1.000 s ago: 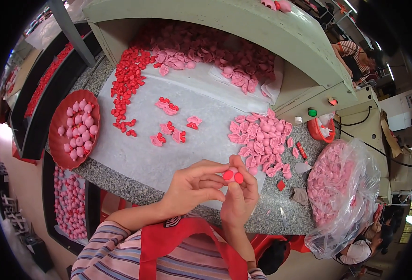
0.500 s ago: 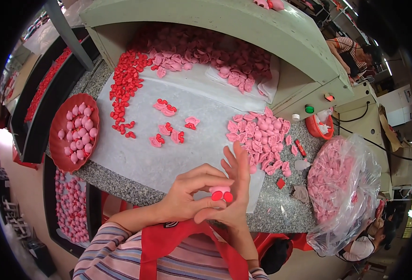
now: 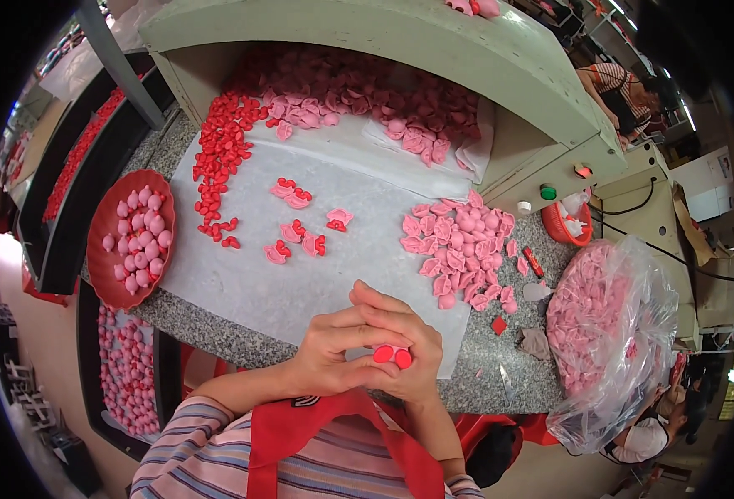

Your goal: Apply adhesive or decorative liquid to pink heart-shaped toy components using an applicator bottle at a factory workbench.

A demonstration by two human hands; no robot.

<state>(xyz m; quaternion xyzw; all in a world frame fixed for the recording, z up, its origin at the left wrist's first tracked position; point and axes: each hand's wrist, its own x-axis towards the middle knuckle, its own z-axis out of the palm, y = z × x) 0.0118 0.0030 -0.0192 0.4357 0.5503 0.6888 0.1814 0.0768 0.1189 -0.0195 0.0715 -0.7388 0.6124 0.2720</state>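
A small pink figure with two red oval feet (image 3: 393, 358) is squeezed between my two hands in front of my chest. My left hand (image 3: 327, 349) grips it from the left, thumb below and fingers above. Folded over it from the right is my right hand (image 3: 418, 353), its fingers lying across the left fingertips. Most of the figure is hidden, with mainly the red feet showing. Beyond the hands, several pink half shells with red pieces fitted (image 3: 290, 193) lie on a white sheet (image 3: 242, 287). A heap of loose pink half shells (image 3: 463, 241) is at its right.
Red pieces (image 3: 221, 145) are heaped at the sheet's far left, before a pale green open-fronted cabinet (image 3: 367, 23). A red scalloped dish (image 3: 99, 268) holds round pink figures on the left. To the right are a clear bag of pink shells (image 3: 587, 320) and a knife (image 3: 506, 384).
The right hand's raised, spread fingers have folded down over the left fingers, closing around the pink figure. Its red feet still face me. The things on the table look unmoved.
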